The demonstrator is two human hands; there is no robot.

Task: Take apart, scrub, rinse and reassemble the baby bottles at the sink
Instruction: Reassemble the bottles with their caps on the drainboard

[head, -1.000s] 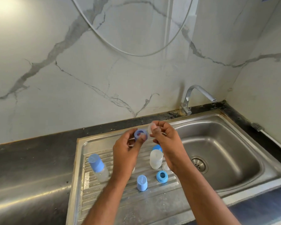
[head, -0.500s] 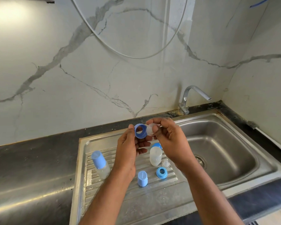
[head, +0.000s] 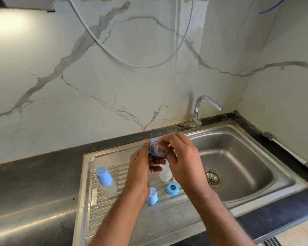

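Observation:
Above the drainboard, my left hand (head: 140, 164) pinches a blue screw ring (head: 154, 150). My right hand (head: 182, 157) pinches a clear silicone teat (head: 157, 150) that sits in the ring's opening. Below them on the ribbed drainboard (head: 114, 210) stands a capped baby bottle (head: 106, 181) at the left, tilted. A loose blue cap (head: 152, 196) stands in front. A second blue ring (head: 172, 189) lies flat to its right. A bare clear bottle (head: 165, 175) stands behind it, partly hidden by my hands.
The steel sink basin (head: 238, 157) with its drain (head: 212, 178) is at the right. A chrome tap (head: 203, 107) rises from the back rim, no water running. Dark stone counter (head: 34, 174) runs to the left. A white hose (head: 132, 55) hangs on the marble wall.
My hands came closer together and the teat went from beside the blue ring into its opening. The view tilted slightly.

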